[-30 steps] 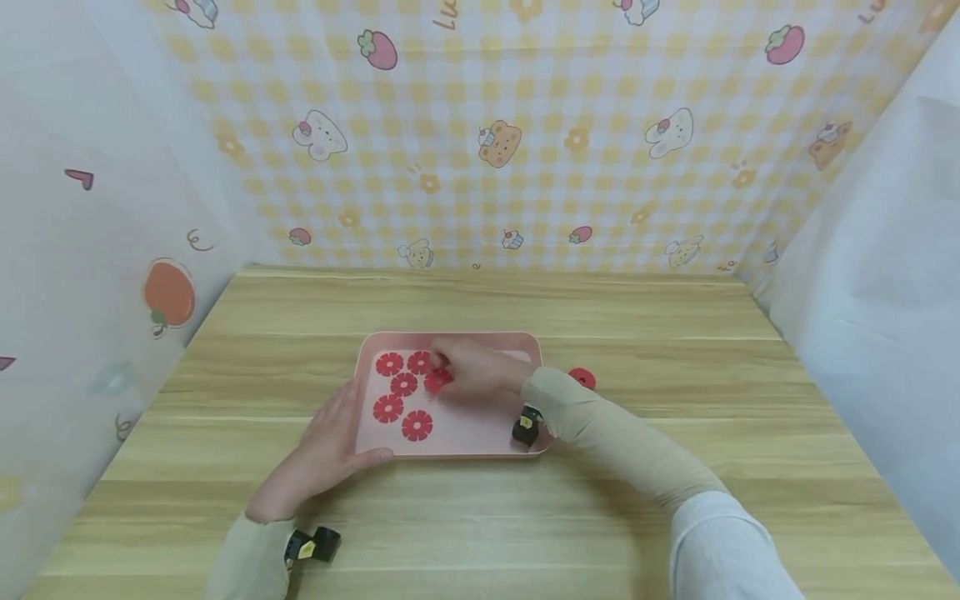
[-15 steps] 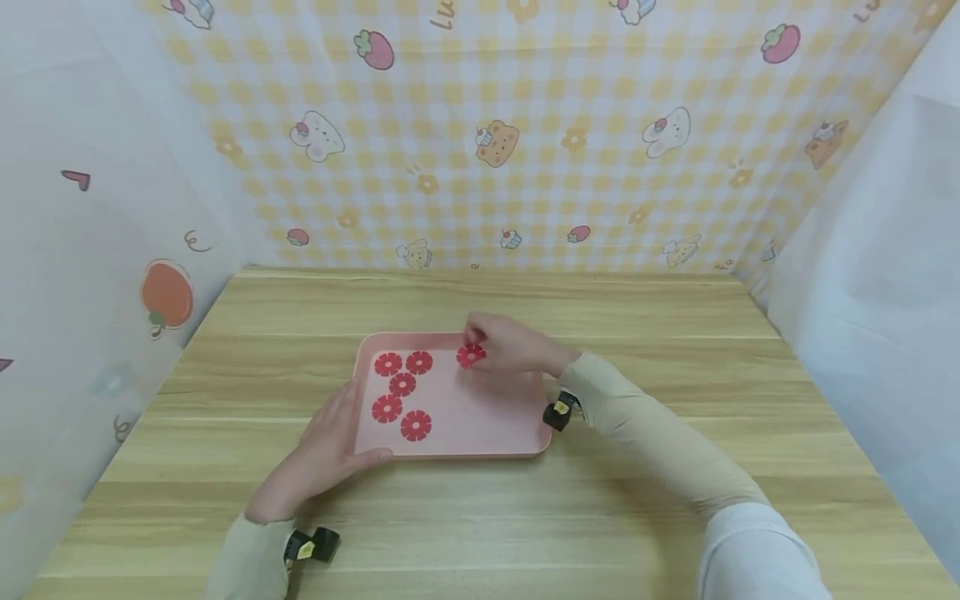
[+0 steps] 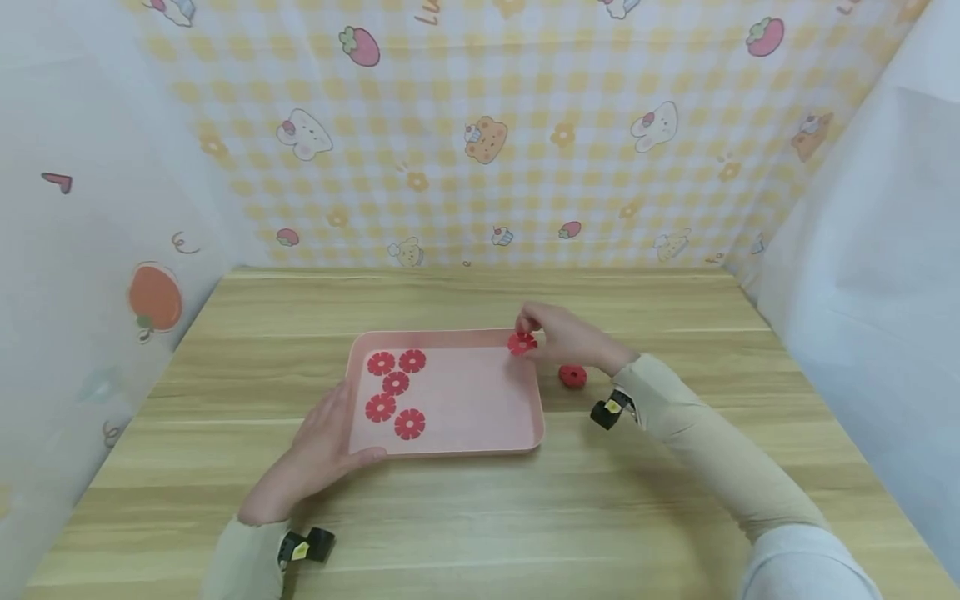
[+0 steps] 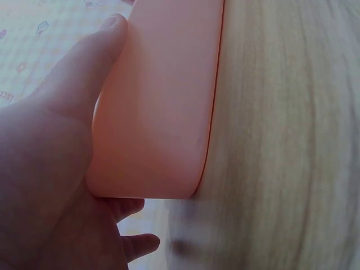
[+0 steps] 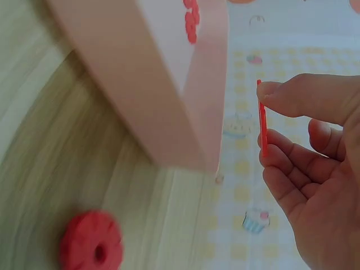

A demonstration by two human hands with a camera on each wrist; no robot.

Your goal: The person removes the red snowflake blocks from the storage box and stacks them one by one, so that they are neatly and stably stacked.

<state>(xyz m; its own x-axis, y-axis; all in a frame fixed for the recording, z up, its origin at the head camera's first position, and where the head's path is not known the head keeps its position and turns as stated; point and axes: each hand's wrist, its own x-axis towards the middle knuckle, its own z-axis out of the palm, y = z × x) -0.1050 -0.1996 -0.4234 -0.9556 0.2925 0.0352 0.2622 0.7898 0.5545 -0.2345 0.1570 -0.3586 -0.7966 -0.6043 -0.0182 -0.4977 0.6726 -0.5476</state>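
A pink rectangular tray (image 3: 480, 400) stands on the table, with several red notched discs (image 3: 396, 383) lying flat in its left part. My left hand (image 3: 318, 446) rests against the tray's front left corner. Its thumb lies along the front wall (image 4: 163, 101) and its fingers extend along the left side. Over the back right corner, my right hand (image 3: 566, 337) pinches one red notched disc (image 3: 522, 343) between thumb and fingers. That disc (image 5: 262, 121) appears edge-on in the right wrist view. Just right of the tray sits a thicker red piece (image 3: 572, 377), apparently stacked discs.
The wooden table (image 3: 450, 525) surrounds the tray. Behind it hangs a yellow checked cloth (image 3: 435, 167) with cartoon prints, and pale sheets (image 3: 862, 275) close off the sides. A small black camera is strapped to each wrist.
My right hand has carried one disc from the group in the tray to the back right corner. The thick red piece, hidden half a second ago, shows again. The left hand stays at its corner.
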